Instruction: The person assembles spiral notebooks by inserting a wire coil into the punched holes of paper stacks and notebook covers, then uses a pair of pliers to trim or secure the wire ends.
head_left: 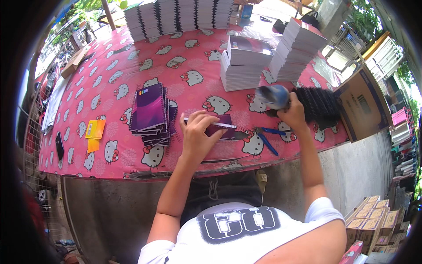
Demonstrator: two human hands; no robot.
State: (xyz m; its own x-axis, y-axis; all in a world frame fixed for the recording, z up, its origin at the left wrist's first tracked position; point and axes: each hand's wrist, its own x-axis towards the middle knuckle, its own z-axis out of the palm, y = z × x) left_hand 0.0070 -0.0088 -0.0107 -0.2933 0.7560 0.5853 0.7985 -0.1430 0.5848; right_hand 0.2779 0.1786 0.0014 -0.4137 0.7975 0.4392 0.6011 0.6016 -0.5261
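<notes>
My left hand point(200, 132) is closed on a small purple-covered notebook point(224, 125). The white edge of its pages faces me, and my fingers curl over its left end. My right hand point(292, 112) is wrapped round a rounded blue and grey object point(273, 97), raised a little above the table; motion blurs it, so its kind cannot be told. Just below the right hand lie blue-handled pliers point(269, 137), their handles spread apart. To the left of my left hand rises a stack of purple spiral notebooks point(149, 110).
A pink patterned cloth covers the table point(176, 66). Black binding coils point(318, 105) are heaped at right beside a cardboard box point(365, 103). Farther back stand page stacks point(246, 70) and tall spiral-bound stacks point(180, 17). Yellow-orange packets point(94, 134) and a phone point(59, 146) lie left.
</notes>
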